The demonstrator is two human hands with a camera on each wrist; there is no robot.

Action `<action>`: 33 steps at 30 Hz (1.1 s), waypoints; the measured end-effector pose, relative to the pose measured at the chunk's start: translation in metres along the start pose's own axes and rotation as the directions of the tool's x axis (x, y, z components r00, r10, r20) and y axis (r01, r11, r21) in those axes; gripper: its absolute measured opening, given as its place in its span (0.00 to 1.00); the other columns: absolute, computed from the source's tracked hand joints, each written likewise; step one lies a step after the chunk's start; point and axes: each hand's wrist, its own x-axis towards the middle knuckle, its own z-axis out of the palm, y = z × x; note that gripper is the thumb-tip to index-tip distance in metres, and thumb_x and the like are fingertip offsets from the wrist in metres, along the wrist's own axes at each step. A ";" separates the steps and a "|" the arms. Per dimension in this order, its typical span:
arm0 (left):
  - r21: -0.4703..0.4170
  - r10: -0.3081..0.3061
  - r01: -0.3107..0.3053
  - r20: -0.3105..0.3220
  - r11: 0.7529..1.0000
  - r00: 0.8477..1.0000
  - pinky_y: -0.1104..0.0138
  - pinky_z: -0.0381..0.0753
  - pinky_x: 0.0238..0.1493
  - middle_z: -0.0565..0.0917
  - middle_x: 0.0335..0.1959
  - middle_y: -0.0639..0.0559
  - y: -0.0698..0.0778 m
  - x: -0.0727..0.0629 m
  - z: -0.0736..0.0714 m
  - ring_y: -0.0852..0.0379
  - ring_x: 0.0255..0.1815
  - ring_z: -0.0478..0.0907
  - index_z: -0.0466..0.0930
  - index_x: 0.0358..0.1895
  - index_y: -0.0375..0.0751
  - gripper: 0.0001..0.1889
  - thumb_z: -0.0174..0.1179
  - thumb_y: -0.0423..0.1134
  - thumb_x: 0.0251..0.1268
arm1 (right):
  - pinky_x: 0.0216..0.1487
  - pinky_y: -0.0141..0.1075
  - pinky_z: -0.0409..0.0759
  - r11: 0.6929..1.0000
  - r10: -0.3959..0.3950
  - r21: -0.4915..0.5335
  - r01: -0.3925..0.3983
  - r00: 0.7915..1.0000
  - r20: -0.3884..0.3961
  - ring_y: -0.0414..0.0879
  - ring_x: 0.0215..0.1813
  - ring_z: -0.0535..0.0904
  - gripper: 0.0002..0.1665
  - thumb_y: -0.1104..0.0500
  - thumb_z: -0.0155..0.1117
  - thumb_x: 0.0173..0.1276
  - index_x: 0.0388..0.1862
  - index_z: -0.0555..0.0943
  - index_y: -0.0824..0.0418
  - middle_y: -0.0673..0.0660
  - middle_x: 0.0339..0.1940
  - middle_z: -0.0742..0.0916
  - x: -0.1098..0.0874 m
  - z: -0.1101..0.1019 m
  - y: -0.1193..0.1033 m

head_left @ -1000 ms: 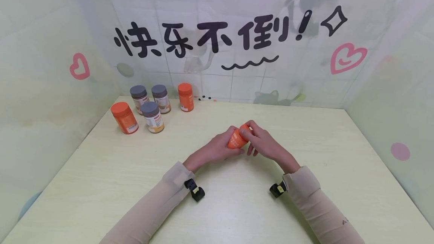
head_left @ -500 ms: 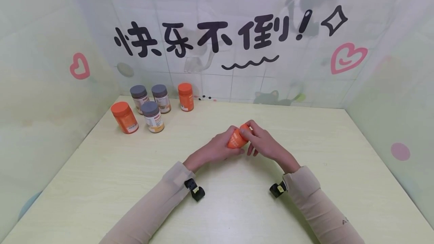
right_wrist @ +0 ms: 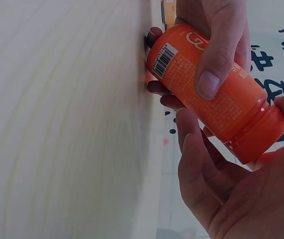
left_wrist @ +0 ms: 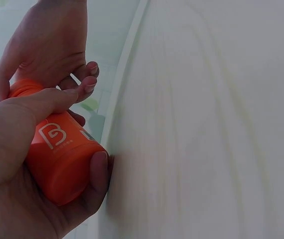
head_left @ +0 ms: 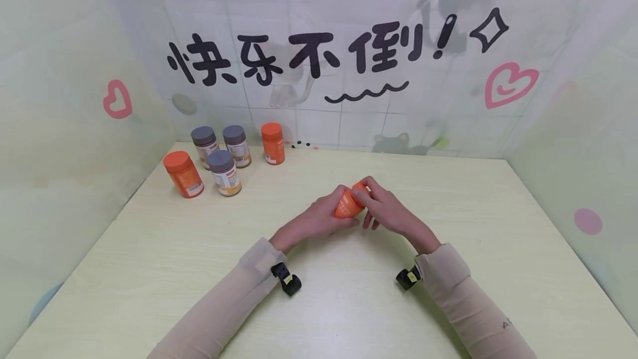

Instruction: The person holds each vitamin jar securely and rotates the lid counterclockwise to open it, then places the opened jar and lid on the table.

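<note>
An orange bottle (head_left: pixel 348 205) is held tilted over the table, its lid end up and to the right. My left hand (head_left: pixel 324 218) grips its body, fingers and thumb curled round it. At the lid (right_wrist: pixel 261 133), my right hand (head_left: pixel 391 209) pinches with thumb and a finger, the other fingers hanging loosely below. In the right wrist view the bottle (right_wrist: pixel 202 82) shows a barcode and white print. The left wrist view shows a white logo on the bottle (left_wrist: pixel 62 149), and my right hand (left_wrist: pixel 50 42) beyond it. The lid appears seated on the neck.
At the table's (head_left: pixel 349 303) back left stand an orange jar (head_left: pixel 183 175), another orange jar (head_left: pixel 272 144), and three grey-lidded jars, the front one (head_left: pixel 225 173) nearest the person. A printed sheet (head_left: pixel 309 115) hangs behind the table, with panels at both sides.
</note>
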 end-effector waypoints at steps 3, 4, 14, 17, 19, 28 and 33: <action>-0.001 0.003 -0.003 0.002 1.000 1.000 0.63 0.82 0.53 0.80 0.56 0.52 -0.001 0.000 0.000 0.55 0.52 0.77 0.64 0.65 0.49 0.27 0.67 0.44 0.70 | 0.29 0.42 0.85 1.000 -0.008 0.002 0.008 1.000 0.004 0.56 0.30 0.86 0.24 0.40 0.47 0.83 0.59 0.67 0.58 0.62 0.43 0.86 0.000 -0.001 0.001; -0.001 0.005 -0.005 0.002 1.000 1.000 0.63 0.82 0.52 0.80 0.56 0.52 -0.002 0.000 0.000 0.55 0.51 0.77 0.65 0.65 0.49 0.26 0.67 0.44 0.70 | 0.29 0.42 0.85 1.000 -0.012 0.003 0.012 1.000 0.007 0.55 0.30 0.86 0.23 0.40 0.48 0.83 0.59 0.67 0.58 0.62 0.43 0.86 0.001 -0.001 0.001; -0.014 0.003 -0.003 0.003 1.000 1.000 0.65 0.82 0.47 0.80 0.54 0.53 -0.004 0.000 0.001 0.54 0.49 0.77 0.65 0.65 0.49 0.27 0.67 0.43 0.70 | 0.30 0.44 0.85 1.000 -0.018 0.014 0.018 0.999 0.030 0.53 0.29 0.86 0.21 0.45 0.46 0.82 0.64 0.66 0.56 0.62 0.44 0.87 -0.001 -0.002 0.000; -0.014 0.002 -0.002 0.001 1.000 1.000 0.64 0.82 0.47 0.80 0.54 0.52 -0.004 0.000 0.001 0.54 0.49 0.78 0.65 0.65 0.49 0.27 0.67 0.43 0.70 | 0.30 0.44 0.85 1.000 -0.009 0.013 0.009 1.000 0.028 0.53 0.30 0.86 0.21 0.47 0.45 0.81 0.65 0.66 0.55 0.62 0.45 0.87 -0.001 -0.003 -0.001; -0.012 0.002 -0.002 -0.002 1.000 1.000 0.64 0.82 0.49 0.80 0.54 0.53 -0.004 0.000 0.001 0.54 0.50 0.78 0.65 0.65 0.49 0.27 0.68 0.43 0.69 | 0.30 0.44 0.85 1.000 -0.002 0.013 0.002 1.000 0.026 0.53 0.30 0.86 0.22 0.47 0.45 0.80 0.66 0.66 0.54 0.62 0.45 0.86 -0.002 -0.003 -0.003; -0.002 0.005 -0.005 -0.010 1.000 1.000 0.62 0.82 0.54 0.80 0.55 0.53 -0.003 0.001 0.001 0.55 0.51 0.78 0.65 0.65 0.49 0.27 0.67 0.43 0.69 | 0.30 0.43 0.85 1.000 -0.004 0.004 0.004 1.000 0.026 0.50 0.33 0.85 0.24 0.53 0.42 0.76 0.69 0.66 0.52 0.62 0.48 0.85 -0.001 -0.002 -0.005; -0.001 0.000 0.000 -0.013 1.000 1.000 0.62 0.82 0.54 0.80 0.55 0.53 -0.002 0.001 0.000 0.55 0.52 0.78 0.65 0.65 0.49 0.27 0.67 0.43 0.69 | 0.30 0.43 0.85 1.000 -0.012 0.012 0.011 0.999 0.041 0.51 0.34 0.85 0.24 0.54 0.41 0.77 0.69 0.66 0.51 0.62 0.48 0.85 -0.001 -0.003 -0.006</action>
